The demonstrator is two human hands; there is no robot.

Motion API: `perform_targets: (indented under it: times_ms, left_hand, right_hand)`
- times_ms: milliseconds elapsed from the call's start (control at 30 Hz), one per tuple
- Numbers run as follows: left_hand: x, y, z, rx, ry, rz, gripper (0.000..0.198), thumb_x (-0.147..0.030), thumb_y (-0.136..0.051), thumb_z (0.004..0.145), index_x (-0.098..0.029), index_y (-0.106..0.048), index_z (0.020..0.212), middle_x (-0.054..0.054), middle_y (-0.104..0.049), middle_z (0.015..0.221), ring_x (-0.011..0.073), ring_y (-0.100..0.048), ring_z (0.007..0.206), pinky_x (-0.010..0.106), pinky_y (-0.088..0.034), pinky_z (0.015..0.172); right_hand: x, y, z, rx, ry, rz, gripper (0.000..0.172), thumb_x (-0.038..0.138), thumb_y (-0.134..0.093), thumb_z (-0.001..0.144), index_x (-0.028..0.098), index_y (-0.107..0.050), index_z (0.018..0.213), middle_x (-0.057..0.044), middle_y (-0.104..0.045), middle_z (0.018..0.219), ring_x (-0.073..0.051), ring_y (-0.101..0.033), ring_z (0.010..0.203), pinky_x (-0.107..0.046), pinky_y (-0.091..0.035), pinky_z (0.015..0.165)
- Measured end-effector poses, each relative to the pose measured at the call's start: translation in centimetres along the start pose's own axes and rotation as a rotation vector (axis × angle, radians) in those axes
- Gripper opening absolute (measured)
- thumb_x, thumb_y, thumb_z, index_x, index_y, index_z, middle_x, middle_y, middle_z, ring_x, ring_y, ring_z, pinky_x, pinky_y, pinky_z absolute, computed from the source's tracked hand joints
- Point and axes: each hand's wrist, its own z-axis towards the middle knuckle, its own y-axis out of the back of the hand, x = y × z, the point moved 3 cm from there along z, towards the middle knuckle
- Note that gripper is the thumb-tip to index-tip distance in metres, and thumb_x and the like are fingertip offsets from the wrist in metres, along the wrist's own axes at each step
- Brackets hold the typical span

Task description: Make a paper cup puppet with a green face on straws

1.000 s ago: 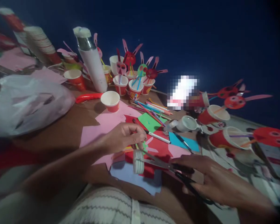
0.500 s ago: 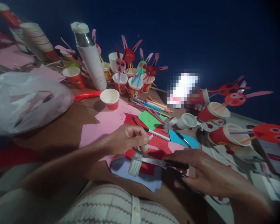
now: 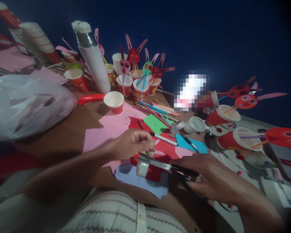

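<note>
My right hand [image 3: 208,179] grips black-handled scissors [image 3: 169,168], blades pointing left over red paper [image 3: 165,152]. A red paper cup [image 3: 145,170] lies on its side just under the blades. My left hand [image 3: 133,144] is closed in a pinch near the blade tips, over the pink paper [image 3: 106,129] and red paper; what it pinches is too small to make out. A white marker [image 3: 163,139] lies just beyond my left fingers.
Coloured sheets, straws [image 3: 157,111] and several red cups holding paper bunny faces [image 3: 138,87] crowd the brown table. A white thermos [image 3: 93,60], a cup stack [image 3: 38,40], a white plastic bag [image 3: 26,103] and a tape roll [image 3: 195,125] stand around.
The scissors and my right hand have shifted slightly left and up. The cup under the blades has turned and moved a little. My left hand has barely moved.
</note>
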Motion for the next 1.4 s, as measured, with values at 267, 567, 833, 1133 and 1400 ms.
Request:
perform_targets:
  times_ms: [267, 567, 833, 1133, 1400]
  left_hand:
    - [0.4, -0.2, 0.0, 0.016, 0.072, -0.108, 0.017, -0.026, -0.053, 0.084, -0.011, -0.062, 0.080, 0.005, -0.068, 0.077, 0.0082, -0.060, 0.058, 0.018, -0.045, 0.052]
    - [0.6, -0.4, 0.2, -0.008, 0.046, -0.140, 0.016, -0.024, -0.055, 0.083, -0.012, -0.062, 0.076, 0.004, -0.067, 0.075, 0.0103, -0.063, 0.066, 0.022, -0.048, 0.064]
    - [1.0, -0.4, 0.2, -0.030, 0.036, -0.140, 0.016, -0.025, -0.053, 0.084, -0.013, -0.061, 0.076, 0.004, -0.067, 0.079, 0.0114, -0.063, 0.070, 0.022, -0.047, 0.063]
    - [1.0, -0.3, 0.3, -0.049, 0.024, -0.126, 0.018, -0.029, -0.056, 0.082, -0.013, -0.061, 0.075, 0.005, -0.067, 0.080, 0.0138, -0.063, 0.074, 0.025, -0.047, 0.066]
    - [0.7, -0.3, 0.5, -0.061, 0.038, -0.093, 0.017, -0.026, -0.054, 0.083, -0.013, -0.061, 0.075, 0.003, -0.067, 0.074, 0.0100, -0.062, 0.065, 0.021, -0.046, 0.061]
  right_hand:
    - [-0.6, -0.5, -0.2, 0.019, -0.058, -0.012, 0.043, 0.018, -0.058, 0.074, 0.034, -0.060, 0.114, 0.002, -0.070, 0.095, -0.017, -0.064, 0.082, -0.024, -0.043, 0.071]
    - [-0.7, -0.7, -0.1, 0.057, -0.086, 0.011, 0.041, 0.018, -0.060, 0.074, 0.034, -0.061, 0.111, 0.004, -0.070, 0.096, -0.017, -0.064, 0.084, -0.024, -0.041, 0.069]
    - [-0.8, -0.8, -0.1, 0.090, -0.099, 0.029, 0.041, 0.015, -0.059, 0.074, 0.034, -0.060, 0.111, 0.005, -0.070, 0.094, -0.016, -0.063, 0.083, -0.023, -0.040, 0.068]
    - [-0.7, -0.9, -0.3, 0.053, -0.097, 0.059, 0.041, 0.012, -0.056, 0.076, 0.031, -0.061, 0.111, 0.002, -0.070, 0.093, -0.016, -0.063, 0.080, -0.021, -0.042, 0.065]
    - [-1.2, -1.5, -0.3, -0.014, -0.139, -0.051, 0.038, 0.022, -0.060, 0.076, 0.033, -0.061, 0.112, 0.002, -0.070, 0.096, -0.019, -0.063, 0.081, -0.026, -0.044, 0.068]
